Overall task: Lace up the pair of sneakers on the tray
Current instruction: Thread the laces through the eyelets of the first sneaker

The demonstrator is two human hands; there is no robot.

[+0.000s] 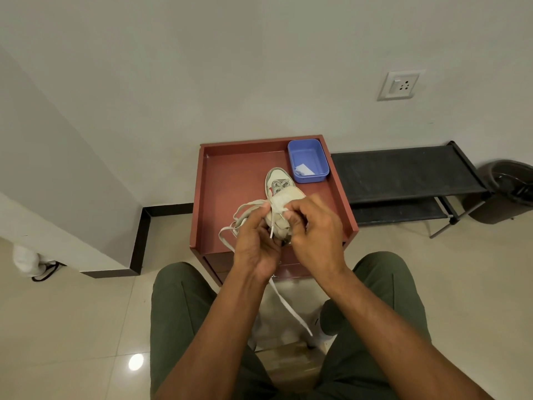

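Note:
A white and grey sneaker (277, 180) lies on the reddish-brown tray (227, 180), its toe pointing away from me. A second white sneaker (284, 209) is lifted above the tray's near edge between both hands. My left hand (255, 241) pinches the white shoelace (245, 215) against that shoe; loops of lace spill to the left. My right hand (314, 229) grips the shoe's right side, fingers curled round it. One lace end hangs down between my knees (291, 310).
A blue plastic box (308, 160) holding a small white item sits in the tray's far right corner. A black two-tier rack (403, 180) stands to the right, a dark bin (507, 192) beyond it. A wall lies behind; a wall socket (399, 85) is upper right.

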